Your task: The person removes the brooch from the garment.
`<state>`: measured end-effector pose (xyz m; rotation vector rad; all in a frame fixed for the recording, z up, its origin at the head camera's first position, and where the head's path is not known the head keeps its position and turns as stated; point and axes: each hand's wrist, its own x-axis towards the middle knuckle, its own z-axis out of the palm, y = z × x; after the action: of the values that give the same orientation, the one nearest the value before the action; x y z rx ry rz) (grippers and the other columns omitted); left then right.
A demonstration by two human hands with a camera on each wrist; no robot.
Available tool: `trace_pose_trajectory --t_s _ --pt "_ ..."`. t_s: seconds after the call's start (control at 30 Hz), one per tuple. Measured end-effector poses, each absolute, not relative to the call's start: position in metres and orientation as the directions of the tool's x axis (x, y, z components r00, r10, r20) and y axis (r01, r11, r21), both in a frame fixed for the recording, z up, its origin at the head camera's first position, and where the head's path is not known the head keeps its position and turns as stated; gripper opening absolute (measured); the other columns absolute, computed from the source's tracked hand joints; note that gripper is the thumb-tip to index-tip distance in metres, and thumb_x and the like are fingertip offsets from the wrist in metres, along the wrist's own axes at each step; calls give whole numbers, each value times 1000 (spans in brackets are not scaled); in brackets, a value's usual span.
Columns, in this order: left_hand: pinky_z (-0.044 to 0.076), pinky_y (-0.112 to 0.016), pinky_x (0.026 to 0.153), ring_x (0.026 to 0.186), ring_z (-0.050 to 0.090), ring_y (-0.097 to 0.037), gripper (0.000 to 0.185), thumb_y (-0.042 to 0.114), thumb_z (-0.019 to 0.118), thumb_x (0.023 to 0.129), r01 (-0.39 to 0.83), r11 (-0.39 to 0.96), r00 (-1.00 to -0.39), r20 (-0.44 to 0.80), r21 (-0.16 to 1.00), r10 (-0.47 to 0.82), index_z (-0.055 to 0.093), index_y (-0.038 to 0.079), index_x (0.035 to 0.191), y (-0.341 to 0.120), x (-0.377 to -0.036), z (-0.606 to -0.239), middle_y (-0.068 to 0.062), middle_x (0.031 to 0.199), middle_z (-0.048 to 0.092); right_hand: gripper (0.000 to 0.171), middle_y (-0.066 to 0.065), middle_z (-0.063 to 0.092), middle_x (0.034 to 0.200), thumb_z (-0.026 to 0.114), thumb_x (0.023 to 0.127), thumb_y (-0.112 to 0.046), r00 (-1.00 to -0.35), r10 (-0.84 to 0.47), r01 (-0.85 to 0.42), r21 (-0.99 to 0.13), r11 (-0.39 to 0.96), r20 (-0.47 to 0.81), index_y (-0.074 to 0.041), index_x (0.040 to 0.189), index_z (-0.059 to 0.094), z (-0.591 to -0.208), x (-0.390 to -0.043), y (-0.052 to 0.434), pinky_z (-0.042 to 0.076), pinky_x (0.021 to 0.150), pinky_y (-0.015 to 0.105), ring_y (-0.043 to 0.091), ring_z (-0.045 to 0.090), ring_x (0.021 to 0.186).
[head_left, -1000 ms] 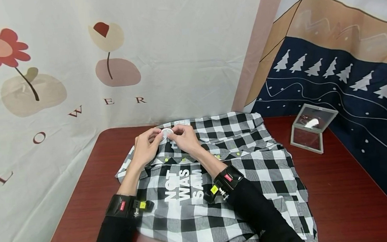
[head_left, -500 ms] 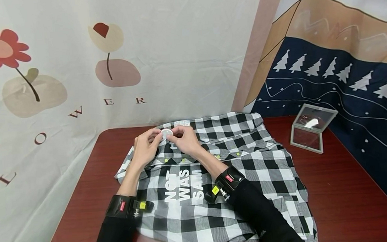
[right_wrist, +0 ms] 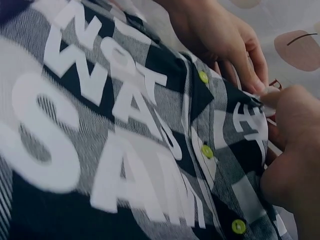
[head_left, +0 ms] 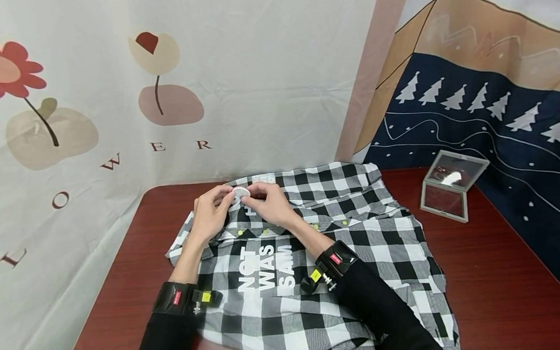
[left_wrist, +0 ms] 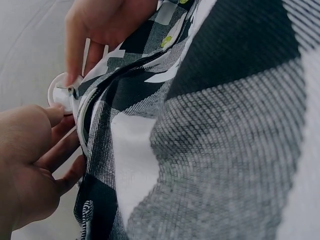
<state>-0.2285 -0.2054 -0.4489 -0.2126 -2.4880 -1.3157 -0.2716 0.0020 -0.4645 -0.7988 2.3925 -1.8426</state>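
A black-and-white checked shirt (head_left: 363,256) with white lettering and yellow-green buttons (right_wrist: 207,151) lies spread over the table. At its far left part, both hands hold a round white pin badge (head_left: 240,191) between them. My left hand (head_left: 210,211) pinches the badge's left edge with thumb and fingertips. From the other side, my right hand (head_left: 269,204) pinches its right edge. In the left wrist view, the badge (left_wrist: 61,95) shows a small dark metal pin fitting close against the shirt's edge. The right wrist view shows the fingertips mostly covering the badge.
A flat hinged case (head_left: 444,200) with clear panels stands open at the right of the dark red table (head_left: 502,279). A pale printed curtain (head_left: 273,78) and a navy one with trees (head_left: 501,127) hang behind the table.
The right wrist and forearm have shifted slightly to the right. Both hands keep their hold on the badge, which now looks a little flatter in view.
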Motion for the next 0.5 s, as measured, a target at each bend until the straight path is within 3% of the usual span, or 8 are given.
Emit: trace_pose_trajectory --t_s 0.2,0.33,0.5 --pt "68 -52 95 108 86 -35 21 20 72 113 314 594 -916 401 741 -17 82 5 124 -205 -230 -449 -18 115 86 30 10 84 117 70 114 -33 -838 -472 -403 -894 194 275 -12 131 82 -461 -274 11 58 81 27 14 74 93" --pt "66 -46 86 98 84 -31 16 18 74 111 379 647 -871 491 661 8 83 7 119 -205 -231 -450 -14 105 87 37 7 82 131 62 118 -39 -835 -497 -388 -893 227 237 -13 136 81 -457 -277 12 59 98 33 17 75 114" --pt "61 -40 80 90 81 -28 12 13 76 109 442 677 -822 567 588 45 84 7 116 -204 -232 -451 -12 101 86 41 9 79 139 58 119 -41 -835 -518 -349 -906 239 185 -12 139 79 -455 -279 12 59 111 44 25 74 128"
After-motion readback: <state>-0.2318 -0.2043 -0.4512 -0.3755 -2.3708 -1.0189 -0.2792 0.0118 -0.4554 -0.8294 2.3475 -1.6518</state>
